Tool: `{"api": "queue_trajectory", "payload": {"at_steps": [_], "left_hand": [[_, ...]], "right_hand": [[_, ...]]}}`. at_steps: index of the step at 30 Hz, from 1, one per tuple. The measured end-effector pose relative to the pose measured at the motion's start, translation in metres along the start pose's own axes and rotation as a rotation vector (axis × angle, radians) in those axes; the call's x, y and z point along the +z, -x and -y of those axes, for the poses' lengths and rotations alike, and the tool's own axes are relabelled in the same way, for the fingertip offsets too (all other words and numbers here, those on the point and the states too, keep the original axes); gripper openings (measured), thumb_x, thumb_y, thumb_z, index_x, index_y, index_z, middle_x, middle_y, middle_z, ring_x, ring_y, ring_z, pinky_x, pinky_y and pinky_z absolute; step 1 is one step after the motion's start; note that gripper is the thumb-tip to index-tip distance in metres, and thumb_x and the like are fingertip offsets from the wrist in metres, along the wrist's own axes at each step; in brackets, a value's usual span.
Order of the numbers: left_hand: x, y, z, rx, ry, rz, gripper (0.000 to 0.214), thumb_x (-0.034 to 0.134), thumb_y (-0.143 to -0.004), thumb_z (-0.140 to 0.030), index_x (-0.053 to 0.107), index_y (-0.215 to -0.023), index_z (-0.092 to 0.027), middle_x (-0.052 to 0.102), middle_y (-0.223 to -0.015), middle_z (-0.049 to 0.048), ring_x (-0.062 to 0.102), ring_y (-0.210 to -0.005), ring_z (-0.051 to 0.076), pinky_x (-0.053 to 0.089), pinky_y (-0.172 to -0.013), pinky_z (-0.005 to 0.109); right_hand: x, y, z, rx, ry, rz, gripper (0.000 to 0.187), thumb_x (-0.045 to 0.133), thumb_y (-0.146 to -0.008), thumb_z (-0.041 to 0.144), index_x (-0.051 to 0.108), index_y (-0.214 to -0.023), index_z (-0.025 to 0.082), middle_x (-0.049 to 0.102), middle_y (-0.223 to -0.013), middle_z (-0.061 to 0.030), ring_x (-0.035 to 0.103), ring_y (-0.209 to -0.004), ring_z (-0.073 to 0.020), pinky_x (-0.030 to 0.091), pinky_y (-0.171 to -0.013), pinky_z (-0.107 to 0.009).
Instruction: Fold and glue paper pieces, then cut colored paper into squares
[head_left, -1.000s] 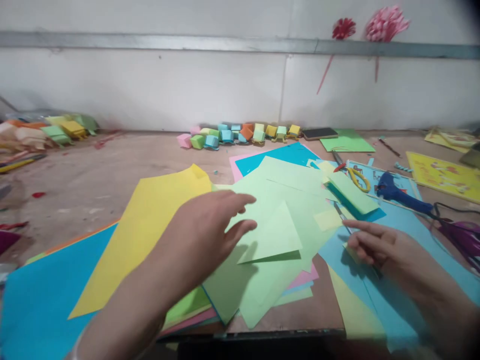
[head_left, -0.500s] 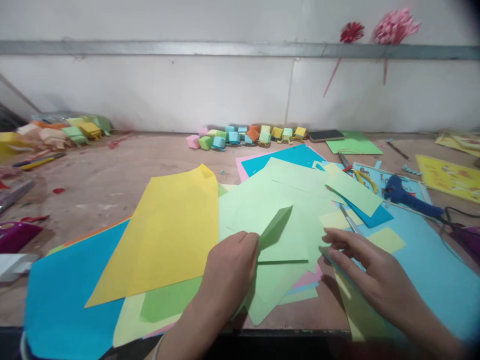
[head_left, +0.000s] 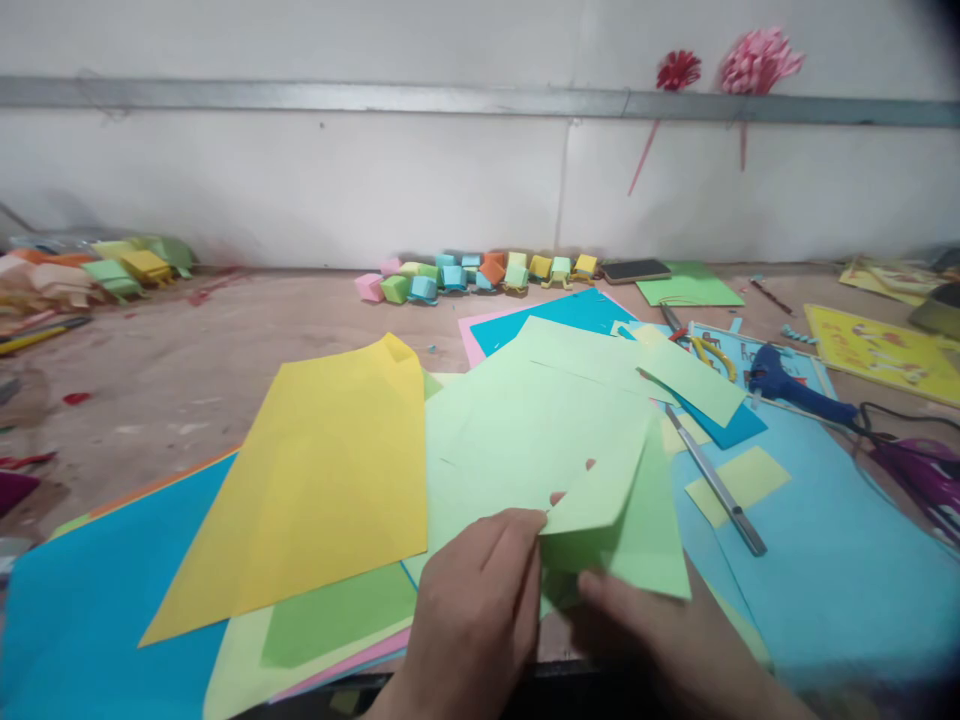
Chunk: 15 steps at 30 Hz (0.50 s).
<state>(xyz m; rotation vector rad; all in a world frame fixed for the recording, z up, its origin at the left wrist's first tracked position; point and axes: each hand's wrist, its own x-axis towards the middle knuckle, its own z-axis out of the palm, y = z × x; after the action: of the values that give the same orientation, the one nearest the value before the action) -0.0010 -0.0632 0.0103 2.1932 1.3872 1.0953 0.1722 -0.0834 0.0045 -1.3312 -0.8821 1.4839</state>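
Note:
My left hand (head_left: 472, 610) pinches the near corner of a light green paper piece (head_left: 607, 500) close to the table's front edge. My right hand (head_left: 660, 640) is under and behind the same piece, gripping a darker green sheet (head_left: 652, 540) with it; fingertips show through above the fold. Both hands hold the paper slightly raised over a pile of light green sheets (head_left: 517, 430). A large yellow sheet (head_left: 315, 480) lies to the left on a blue sheet (head_left: 90, 620).
A metal rod-like tool (head_left: 716, 485) lies on the light blue sheet (head_left: 825, 540) at right. A blue glue gun (head_left: 795, 390), scissors (head_left: 712, 352), a row of small folded paper boxes (head_left: 480, 272) and a phone (head_left: 637, 270) sit further back. More folded shapes (head_left: 112, 265) are at far left.
My right hand moved left from the blue sheet to join my left hand on the green paper. The green piece was pulled toward me and lifted, uncovering the metal tool.

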Motion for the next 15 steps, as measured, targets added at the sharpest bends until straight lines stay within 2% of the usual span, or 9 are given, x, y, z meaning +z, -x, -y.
{"api": "queue_trajectory", "payload": {"at_steps": [2, 3, 5, 7, 9, 11, 13, 15], "left_hand": [[0.0, 0.0, -0.002, -0.34, 0.331, 0.099, 0.018, 0.053, -0.091, -0.026, 0.069, -0.087, -0.021, 0.071, -0.071, 0.0041, 0.066, -0.061, 0.017, 0.053, -0.058, 0.026], [0.0, 0.0, -0.003, -0.556, 0.547, 0.172, 0.019, 0.056, -0.09, -0.033, 0.068, -0.083, -0.02, 0.067, -0.063, 0.0024, 0.062, -0.053, 0.015, 0.051, -0.052, 0.024], [0.001, -0.002, -0.003, -0.952, 1.009, 0.307, 0.025, 0.068, -0.084, -0.041, 0.067, -0.08, -0.017, 0.062, -0.059, 0.0002, 0.054, -0.045, 0.009, 0.047, -0.046, 0.018], [0.003, -0.004, -0.002, -1.161, 1.351, 0.339, 0.029, 0.079, -0.075, -0.039, 0.068, -0.082, -0.014, 0.065, -0.069, 0.002, 0.054, -0.049, 0.005, 0.047, -0.049, 0.013], [0.006, -0.006, -0.002, -1.22, 1.491, 0.3, 0.029, 0.084, -0.071, -0.034, 0.069, -0.084, -0.012, 0.067, -0.077, 0.0041, 0.055, -0.054, 0.004, 0.048, -0.052, 0.011], [0.007, -0.005, -0.003, -1.215, 1.492, 0.281, 0.028, 0.083, -0.073, -0.032, 0.07, -0.086, -0.011, 0.067, -0.078, 0.0045, 0.055, -0.054, 0.004, 0.047, -0.051, 0.011], [0.006, -0.003, -0.004, -1.176, 1.43, 0.283, 0.029, 0.082, -0.074, -0.034, 0.07, -0.089, -0.012, 0.066, -0.075, 0.0039, 0.055, -0.054, 0.005, 0.047, -0.049, 0.013], [0.001, 0.002, -0.005, -1.102, 1.299, 0.258, 0.034, 0.079, -0.076, -0.039, 0.068, -0.096, -0.014, 0.067, -0.077, 0.0041, 0.057, -0.055, 0.008, 0.048, -0.05, 0.016]], "right_hand": [[0.001, -0.003, -0.009, 0.023, -0.06, -0.14, 0.071, 0.077, -0.073, 0.049, 0.056, -0.135, 0.024, 0.07, -0.119, -0.0122, 0.064, -0.112, -0.0332, 0.047, -0.102, -0.054], [0.0, -0.005, -0.011, 0.025, -0.106, -0.148, 0.07, 0.076, -0.074, 0.048, 0.056, -0.136, 0.023, 0.07, -0.119, -0.0124, 0.064, -0.112, -0.0338, 0.049, -0.1, -0.053], [0.0, -0.009, -0.013, 0.028, -0.182, -0.052, 0.067, 0.073, -0.076, 0.048, 0.057, -0.136, 0.022, 0.07, -0.118, -0.0129, 0.063, -0.113, -0.0352, 0.052, -0.096, -0.054], [0.001, -0.011, -0.009, 0.043, -0.202, 0.06, 0.062, 0.07, -0.079, 0.048, 0.058, -0.134, 0.021, 0.072, -0.113, -0.0127, 0.063, -0.113, -0.0357, 0.055, -0.09, -0.054], [0.002, -0.011, -0.003, 0.042, -0.19, 0.082, 0.058, 0.07, -0.079, 0.048, 0.061, -0.13, 0.021, 0.073, -0.107, -0.0115, 0.064, -0.11, -0.0348, 0.056, -0.087, -0.052], [0.001, -0.009, 0.003, 0.03, -0.133, 0.032, 0.051, 0.073, -0.076, 0.047, 0.067, -0.12, 0.022, 0.074, -0.101, -0.0099, 0.068, -0.098, -0.0322, 0.058, -0.081, -0.048], [-0.005, -0.008, 0.008, 0.024, 0.007, -0.04, 0.038, 0.073, -0.074, 0.048, 0.072, -0.101, 0.021, 0.075, -0.086, -0.007, 0.069, -0.075, -0.0264, 0.058, -0.071, -0.042], [-0.019, -0.01, 0.012, 0.036, 0.225, -0.09, 0.032, 0.071, -0.075, 0.052, 0.071, -0.075, 0.02, 0.069, -0.062, -0.0034, 0.062, -0.055, -0.0206, 0.056, -0.059, -0.036]]}}
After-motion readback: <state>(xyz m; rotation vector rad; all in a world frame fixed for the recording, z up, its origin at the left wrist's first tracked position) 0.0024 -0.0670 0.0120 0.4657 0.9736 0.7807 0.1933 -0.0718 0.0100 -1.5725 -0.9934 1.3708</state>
